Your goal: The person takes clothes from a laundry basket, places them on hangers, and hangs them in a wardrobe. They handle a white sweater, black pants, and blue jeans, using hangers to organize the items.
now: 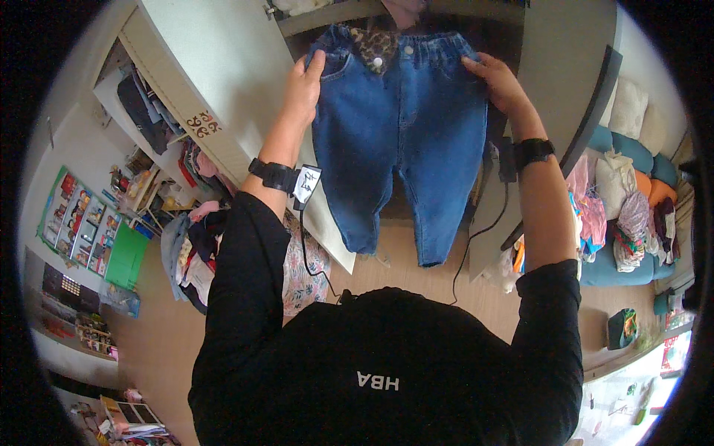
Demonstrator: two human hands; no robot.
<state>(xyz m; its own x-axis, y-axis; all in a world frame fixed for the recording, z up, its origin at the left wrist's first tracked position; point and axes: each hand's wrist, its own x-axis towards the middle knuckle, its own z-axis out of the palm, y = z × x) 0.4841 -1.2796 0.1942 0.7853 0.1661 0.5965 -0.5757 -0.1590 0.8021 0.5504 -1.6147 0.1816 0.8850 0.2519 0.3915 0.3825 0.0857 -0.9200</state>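
A pair of blue jeans (439,126) hangs spread out in front of me, legs downward. Its waistband is gathered, and a leopard-print patch (377,46) with a pale button sits at the upper left of the waist. My left hand (303,85) grips the jeans at the left side near the pocket, thumb on the front. At the opposite side of the waist my right hand (497,80) pinches the cloth, thumb also in front. The fingers behind the cloth are hidden on both hands. Each forearm wears a black strap with a cable.
Pale cabinet doors (223,70) stand open on both sides, with a shelf (476,10) behind the jeans. A heap of clothes (195,256) lies at the left. More clothes cover a teal sofa (611,269) at the right. Wooden floor (379,279) shows below.
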